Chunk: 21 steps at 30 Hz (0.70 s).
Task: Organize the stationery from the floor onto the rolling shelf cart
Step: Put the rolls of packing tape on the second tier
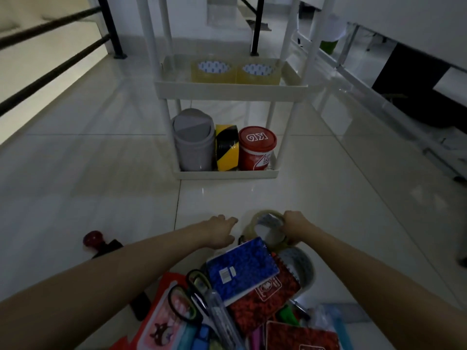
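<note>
head view: right hand (pixel 297 224) hides tape roll (pixel 268 223) (partly).

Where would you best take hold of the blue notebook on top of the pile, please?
Judging by its pose, grip the blue notebook by its far right corner, coming from above right. That corner tilts up free of the red notebook, while scissors crowd its left edge.

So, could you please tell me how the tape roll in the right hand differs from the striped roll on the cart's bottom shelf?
The clear tape roll, gripped by the right hand, is pale and see-through; the striped tape roll is opaque yellow and black. The clear one is down by the floor pile; the striped one stands on edge between a grey bin and a red tub. Both are tape rolls.
</note>
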Available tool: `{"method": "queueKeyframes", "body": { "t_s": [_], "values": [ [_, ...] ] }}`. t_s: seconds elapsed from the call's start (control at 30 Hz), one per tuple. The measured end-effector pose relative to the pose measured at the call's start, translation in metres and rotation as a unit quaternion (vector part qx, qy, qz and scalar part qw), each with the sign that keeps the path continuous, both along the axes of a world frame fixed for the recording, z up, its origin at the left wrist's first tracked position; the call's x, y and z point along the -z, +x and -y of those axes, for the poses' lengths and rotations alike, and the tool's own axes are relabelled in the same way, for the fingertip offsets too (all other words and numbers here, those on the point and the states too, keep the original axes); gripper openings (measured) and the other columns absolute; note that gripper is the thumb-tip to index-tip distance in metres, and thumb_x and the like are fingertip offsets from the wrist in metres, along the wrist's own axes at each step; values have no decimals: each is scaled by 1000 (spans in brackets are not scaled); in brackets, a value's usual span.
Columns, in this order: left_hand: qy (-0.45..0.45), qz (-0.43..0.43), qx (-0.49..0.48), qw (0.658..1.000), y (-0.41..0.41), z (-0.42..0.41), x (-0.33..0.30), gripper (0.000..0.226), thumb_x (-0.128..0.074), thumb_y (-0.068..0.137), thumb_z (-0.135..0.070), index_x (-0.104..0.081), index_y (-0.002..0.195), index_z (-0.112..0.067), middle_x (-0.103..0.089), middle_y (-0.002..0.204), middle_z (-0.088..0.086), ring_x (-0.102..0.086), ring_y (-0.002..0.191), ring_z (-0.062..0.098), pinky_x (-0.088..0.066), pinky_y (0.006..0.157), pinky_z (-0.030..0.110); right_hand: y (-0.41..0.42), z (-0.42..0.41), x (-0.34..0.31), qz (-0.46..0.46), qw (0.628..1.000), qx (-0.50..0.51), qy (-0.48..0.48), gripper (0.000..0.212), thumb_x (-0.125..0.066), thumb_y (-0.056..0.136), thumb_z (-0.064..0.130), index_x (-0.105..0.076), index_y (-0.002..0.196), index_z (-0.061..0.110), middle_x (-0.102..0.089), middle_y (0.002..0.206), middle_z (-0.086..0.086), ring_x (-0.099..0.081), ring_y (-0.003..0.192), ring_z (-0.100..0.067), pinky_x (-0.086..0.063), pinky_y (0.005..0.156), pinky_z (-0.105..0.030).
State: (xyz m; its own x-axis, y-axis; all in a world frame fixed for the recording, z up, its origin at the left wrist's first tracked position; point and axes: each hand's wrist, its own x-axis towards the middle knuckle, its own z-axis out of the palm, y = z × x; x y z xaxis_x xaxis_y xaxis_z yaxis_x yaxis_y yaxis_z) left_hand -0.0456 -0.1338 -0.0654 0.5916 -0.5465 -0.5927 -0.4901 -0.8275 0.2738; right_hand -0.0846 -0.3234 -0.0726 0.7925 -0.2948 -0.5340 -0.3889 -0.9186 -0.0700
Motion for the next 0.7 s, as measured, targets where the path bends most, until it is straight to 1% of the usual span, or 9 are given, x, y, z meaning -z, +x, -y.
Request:
{"method": "queueKeyframes", "body": {
  "t_s": [0.13, 0.2, 0.27, 0.33, 0.4, 0.47, 0.53, 0.63, 0.7],
  "values": [
    [-123, 2, -78, 989, -3, 14, -12, 60, -38, 98, -37, -22, 145, -2, -38, 144, 19, -42, 130, 28, -39, 100, 29, 3, -3, -14, 131, 987, 51, 76, 15, -47, 92, 8, -46, 107, 5, -54, 113, -22, -61, 90, -33, -56, 74, -38],
    [-195, -5, -148, 970, 1, 22, -23, 65, -44, 94, -45, -27, 142, -5, -48, 136, 17, -51, 121, 28, -42, 88, 28, 10, -5, -37, 215, 973, 36, 75, 5, -44, 92, 8, -40, 94, 9, -58, 105, -24, -56, 77, -28, -52, 70, -38],
    [-273, -21, -217, 937, 8, 29, -41, 63, -48, 91, -47, -31, 137, -8, -58, 124, 14, -61, 102, 26, -49, 75, 30, 18, -11, -66, 291, 953, 17, 87, 5, -46, 91, 8, -44, 95, 8, -60, 103, -23, -56, 79, -30, -47, 68, -37],
    [-355, -19, -274, 894, 15, 31, -63, 38, -48, 95, -33, -37, 124, -12, -60, 108, 12, -66, 68, 17, -51, 55, 24, 25, -18, -96, 356, 930, -14, 89, 18, -49, 91, 11, -49, 107, 4, -58, 107, -20, -57, 92, -33, -43, 71, -33],
    [-403, 36, -322, 856, 28, 28, -91, 9, -41, 98, -17, -41, 93, -10, -54, 86, 11, -57, 44, 6, -45, 39, 15, 30, -25, -125, 418, 901, -36, 113, 25, -52, 91, 16, -51, 114, 6, -55, 113, -16, -56, 99, -31, -44, 79, -32],
    [-414, 119, -321, 843, 41, 24, -119, 19, -37, 99, -13, -37, 79, -10, -43, 72, 4, -57, 56, 9, -48, 49, 17, 36, -31, -152, 466, 871, -43, 149, 28, -54, 91, 17, -51, 117, 9, -54, 114, -14, -57, 99, -29, -50, 83, -37],
    [-440, 171, -314, 824, 50, 20, -146, 9, -36, 98, -13, -42, 97, -6, -49, 81, 5, -58, 76, 25, -54, 68, 35, 43, -36, -178, 488, 849, -34, 199, 33, -56, 91, 18, -49, 121, 8, -57, 115, -11, -59, 99, -26, -52, 85, -40],
    [-477, 266, -305, 780, 61, 15, -181, 31, -36, 97, -8, -39, 127, -3, -54, 110, 14, -54, 96, 26, -43, 69, 19, 55, -40, -208, 490, 828, -17, 273, 44, -53, 92, 27, -41, 129, 7, -59, 114, -9, -59, 104, -22, -48, 77, -30],
    [-503, 296, -301, 754, 69, 14, -200, 36, -36, 97, -8, -35, 133, -3, -53, 114, 14, -53, 103, 25, -43, 68, 21, 62, -35, -218, 481, 838, -17, 257, 46, -51, 94, 29, -39, 132, 7, -56, 116, -6, -54, 108, -17, -37, 69, -17]
  ]
}}
